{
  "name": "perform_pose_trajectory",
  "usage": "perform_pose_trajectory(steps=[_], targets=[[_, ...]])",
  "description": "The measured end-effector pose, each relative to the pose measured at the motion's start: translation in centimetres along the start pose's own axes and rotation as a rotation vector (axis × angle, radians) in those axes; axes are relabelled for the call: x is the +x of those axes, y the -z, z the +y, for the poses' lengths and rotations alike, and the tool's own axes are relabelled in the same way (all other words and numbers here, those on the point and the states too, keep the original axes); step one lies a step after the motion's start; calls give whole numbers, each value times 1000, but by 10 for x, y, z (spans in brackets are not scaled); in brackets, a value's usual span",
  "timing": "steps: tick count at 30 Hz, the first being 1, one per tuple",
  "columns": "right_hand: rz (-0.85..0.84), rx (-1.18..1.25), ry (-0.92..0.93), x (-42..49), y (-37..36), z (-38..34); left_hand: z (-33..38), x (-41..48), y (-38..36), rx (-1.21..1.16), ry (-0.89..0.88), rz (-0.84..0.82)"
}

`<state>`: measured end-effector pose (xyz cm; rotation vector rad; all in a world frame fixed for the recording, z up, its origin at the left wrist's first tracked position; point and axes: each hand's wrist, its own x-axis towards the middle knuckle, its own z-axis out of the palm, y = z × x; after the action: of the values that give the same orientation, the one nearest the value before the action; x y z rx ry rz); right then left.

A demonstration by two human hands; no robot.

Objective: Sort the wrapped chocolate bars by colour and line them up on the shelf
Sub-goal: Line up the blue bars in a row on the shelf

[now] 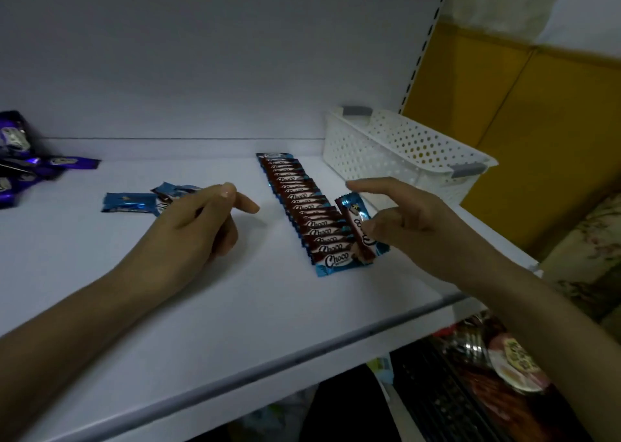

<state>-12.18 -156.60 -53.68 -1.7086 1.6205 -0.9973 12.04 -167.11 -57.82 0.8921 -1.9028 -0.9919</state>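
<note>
A long row of overlapping brown-and-blue Choco bars (304,206) runs from the back of the white shelf (218,314) toward its front. My right hand (416,229) pinches one more brown-and-blue bar (353,211), tilted against the right side of the row near its front end. To the left of the row my left hand (198,226) hovers, fingers loosely curled, holding nothing. A loose blue bar (129,203) lies flat beyond it, and other loose bars (171,191) are partly hidden behind its fingers. A pile of purple bars (20,162) sits at the far left.
A white perforated basket (403,149) stands at the back right of the shelf, close behind my right hand. The shelf's front edge runs diagonally below my forearms. Packaged goods (497,367) lie on a lower level at bottom right. A yellow wall is on the right.
</note>
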Motion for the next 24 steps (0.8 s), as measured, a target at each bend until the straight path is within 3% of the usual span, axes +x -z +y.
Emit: perform_pose_trajectory(steps=[9, 13, 17, 21, 24], targets=[[22, 45, 108, -6, 3, -5, 2, -4, -2, 47, -31, -27], [-45, 324, 50, -10, 2, -10, 4, -4, -3, 34, -33, -32], [81, -271, 96, -18, 2, -8, 4, -5, -2, 43, -44, -45], [31, -571, 178, -30, -7, -3, 3, -5, -2, 44, -40, -56], [-56, -618, 130, -36, -15, -1, 3, -5, 0, 64, -46, -65]])
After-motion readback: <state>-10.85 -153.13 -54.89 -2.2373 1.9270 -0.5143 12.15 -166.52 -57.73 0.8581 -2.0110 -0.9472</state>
